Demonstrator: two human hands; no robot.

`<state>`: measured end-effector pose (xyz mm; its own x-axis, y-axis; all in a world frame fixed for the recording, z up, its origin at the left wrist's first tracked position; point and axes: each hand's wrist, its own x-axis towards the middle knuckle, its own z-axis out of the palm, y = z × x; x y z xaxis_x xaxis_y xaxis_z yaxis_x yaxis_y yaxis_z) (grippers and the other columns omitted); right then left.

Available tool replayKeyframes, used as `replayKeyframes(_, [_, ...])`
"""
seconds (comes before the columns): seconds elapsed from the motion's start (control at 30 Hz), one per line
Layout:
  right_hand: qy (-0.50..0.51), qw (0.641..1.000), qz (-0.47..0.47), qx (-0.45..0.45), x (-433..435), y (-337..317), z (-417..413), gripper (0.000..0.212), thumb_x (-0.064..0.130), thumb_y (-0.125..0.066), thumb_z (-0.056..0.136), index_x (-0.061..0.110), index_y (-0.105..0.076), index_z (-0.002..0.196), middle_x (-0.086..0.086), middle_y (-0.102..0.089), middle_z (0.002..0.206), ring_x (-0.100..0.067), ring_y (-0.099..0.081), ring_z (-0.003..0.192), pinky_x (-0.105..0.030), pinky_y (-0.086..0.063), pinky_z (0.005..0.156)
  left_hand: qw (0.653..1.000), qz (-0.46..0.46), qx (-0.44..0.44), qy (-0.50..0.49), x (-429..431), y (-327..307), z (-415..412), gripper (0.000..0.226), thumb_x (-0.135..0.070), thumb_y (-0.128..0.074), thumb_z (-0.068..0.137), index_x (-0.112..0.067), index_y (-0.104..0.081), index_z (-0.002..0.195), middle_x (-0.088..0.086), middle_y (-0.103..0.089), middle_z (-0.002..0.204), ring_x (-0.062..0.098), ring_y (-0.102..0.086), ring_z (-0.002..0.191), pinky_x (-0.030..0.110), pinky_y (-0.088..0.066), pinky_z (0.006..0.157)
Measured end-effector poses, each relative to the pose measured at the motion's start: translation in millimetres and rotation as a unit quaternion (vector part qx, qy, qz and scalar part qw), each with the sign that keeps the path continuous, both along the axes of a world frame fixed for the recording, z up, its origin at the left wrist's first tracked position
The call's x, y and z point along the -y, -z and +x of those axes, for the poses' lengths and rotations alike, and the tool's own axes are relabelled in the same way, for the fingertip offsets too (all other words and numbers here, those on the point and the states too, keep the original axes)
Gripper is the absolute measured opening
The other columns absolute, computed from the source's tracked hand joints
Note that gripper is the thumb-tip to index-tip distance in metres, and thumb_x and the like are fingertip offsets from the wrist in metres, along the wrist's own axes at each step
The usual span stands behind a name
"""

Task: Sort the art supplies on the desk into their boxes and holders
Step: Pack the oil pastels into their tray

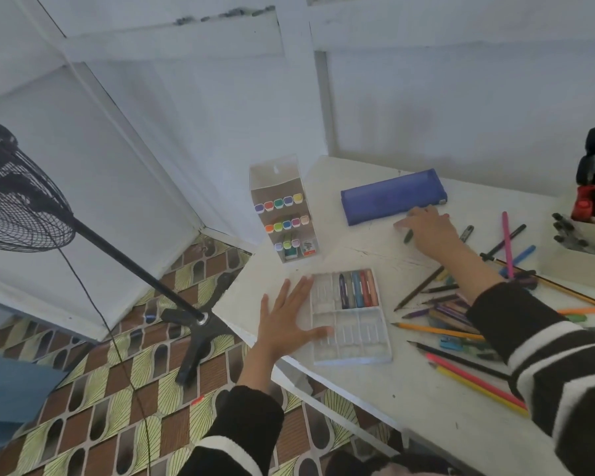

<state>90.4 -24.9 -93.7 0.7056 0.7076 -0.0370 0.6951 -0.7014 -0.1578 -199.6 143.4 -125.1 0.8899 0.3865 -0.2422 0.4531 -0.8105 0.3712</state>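
Pen (408, 237), dark green, lies on the desk (426, 400) just in front of the blue case (392, 197), its tip poking out from under the right hand (428, 228). That hand's fingers reach over it towards the left. The hand hides most of the pen, so I cannot tell whether they grip it.

Left hand (285, 324) lies flat with fingers spread wide, fingertips and thumb touching the left edge of the pastel tray (349, 352).

Right sleeve (516, 321) covers part of the pencil pile (440, 305). Holder (577, 262) is cut off at the right edge.

Marker box (282, 214) carries a small label in its bottom row, too blurred to read.
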Motion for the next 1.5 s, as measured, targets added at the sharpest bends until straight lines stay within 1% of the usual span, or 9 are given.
replayKeyframes(0.27, [-0.017, 0.994, -0.037, 0.097, 4.6, -6.1, -5.1, 0.029, 0.0, -0.045, 0.091, 0.014, -0.065, 0.107, -0.008, -0.058, 0.11, -0.024, -0.054, 0.097, -0.035, -0.048, 0.08, 1.0, 0.0, 0.001, 0.002, -0.9, 0.5, 0.2, 0.094, -0.079, -0.046, 0.074, -0.053, 0.017, 0.138, -0.027, 0.015, 0.153, 0.005, 0.02, 0.142, 0.05, 0.017, 0.114])
replayKeyframes(0.43, [-0.031, 0.994, 0.035, 0.103, 7.9, -11.2, -15.6, 0.029, 0.009, -0.044, 0.097, 0.017, -0.063, 0.117, -0.007, -0.063, 0.11, -0.025, -0.058, 0.096, -0.034, -0.042, 0.073, 1.0, 0.004, 0.001, 0.001, -0.2, -0.2, -0.2, 0.094, -0.078, -0.048, 0.074, -0.052, 0.015, 0.139, -0.029, 0.014, 0.152, 0.003, 0.02, 0.142, 0.048, 0.016, 0.115])
replayKeyframes(0.53, [0.009, 0.979, 0.199, -0.036, 0.7, -20.4, -35.3, 0.023, 0.016, -0.054, 0.094, 0.012, -0.066, 0.114, -0.007, -0.067, 0.112, -0.024, -0.06, 0.101, -0.036, -0.044, 0.082, 1.0, 0.005, -0.001, 0.001, -0.1, -0.8, 0.0, 0.094, -0.078, -0.047, 0.074, -0.052, 0.015, 0.14, -0.029, 0.014, 0.152, 0.003, 0.02, 0.142, 0.048, 0.016, 0.115])
replayKeyframes(0.6, [0.043, 0.936, 0.305, -0.172, -3.7, -29.2, -51.9, 0.02, 0.013, -0.063, 0.088, 0.005, -0.068, 0.106, -0.009, -0.069, 0.104, -0.021, -0.061, 0.093, -0.03, -0.044, 0.082, 1.0, 0.002, 0.002, 0.002, -0.3, -0.1, 0.1, 0.095, -0.079, -0.047, 0.074, -0.05, 0.014, 0.142, -0.028, 0.013, 0.153, 0.004, 0.02, 0.142, 0.049, 0.016, 0.115])
replayKeyframes(0.77, [0.073, 0.87, 0.317, -0.37, -14.4, -29.2, -104.0, 0.013, 0.014, -0.072, 0.08, 0.013, -0.067, 0.092, -0.006, -0.068, 0.083, -0.016, -0.064, 0.073, -0.023, -0.047, 0.068, 1.0, 0.002, 0.002, -0.001, -0.5, 0.1, 0.3, 0.098, -0.082, -0.044, 0.07, -0.049, 0.011, 0.144, -0.026, 0.012, 0.154, 0.003, 0.019, 0.142, 0.05, 0.014, 0.115])
replayKeyframes(0.93, [0.091, 0.922, 0.225, -0.301, -33.0, -2.6, -141.0, 0.016, 0.026, -0.072, 0.08, 0.017, -0.068, 0.093, 0.0, -0.069, 0.088, -0.017, -0.064, 0.082, -0.032, -0.051, 0.079, 1.0, 0.0, 0.004, -0.005, 1.3, -0.7, 0.7, 0.096, -0.074, -0.052, 0.076, -0.048, 0.009, 0.145, -0.031, 0.012, 0.152, 0.0, 0.02, 0.141, 0.049, 0.014, 0.115])
replayKeyframes(1.13, [0.05, 0.968, 0.159, -0.189, -38.2, 1.3, -151.6, 0.034, 0.044, -0.061, 0.086, 0.027, -0.052, 0.115, 0.003, -0.063, 0.094, -0.021, -0.055, 0.097, -0.036, -0.034, 0.085, 1.0, -0.001, 0.009, -0.005, 1.1, 0.7, 0.3, 0.097, -0.075, -0.052, 0.075, -0.048, 0.008, 0.145, -0.032, 0.012, 0.151, -0.001, 0.019, 0.141, 0.048, 0.014, 0.115])
replayKeyframes(1.3, [-0.034, 0.959, 0.174, -0.219, -23.0, 8.0, -146.5, 0.039, 0.043, -0.061, 0.087, 0.035, -0.056, 0.125, 0.021, -0.036, 0.068, -0.013, -0.048, 0.091, -0.039, -0.034, 0.093, 1.0, -0.003, 0.013, -0.007, 0.5, 1.6, 0.0, 0.097, -0.079, -0.047, 0.071, -0.049, 0.009, 0.145, -0.031, 0.01, 0.153, 0.0, 0.018, 0.142, 0.05, 0.013, 0.115])
replayKeyframes(1.5, [-0.04, 0.961, 0.148, -0.232, -16.7, 0.8, -145.5, 0.059, 0.054, -0.068, 0.076, 0.037, -0.053, 0.13, 0.019, -0.042, 0.086, -0.01, -0.044, 0.087, -0.035, -0.041, 0.088, 1.0, 0.001, 0.013, -0.007, 1.9, -0.8, -0.6, 0.097, -0.082, -0.041, 0.067, -0.051, 0.012, 0.142, -0.032, 0.012, 0.151, 0.0, 0.018, 0.142, 0.049, 0.013, 0.115])
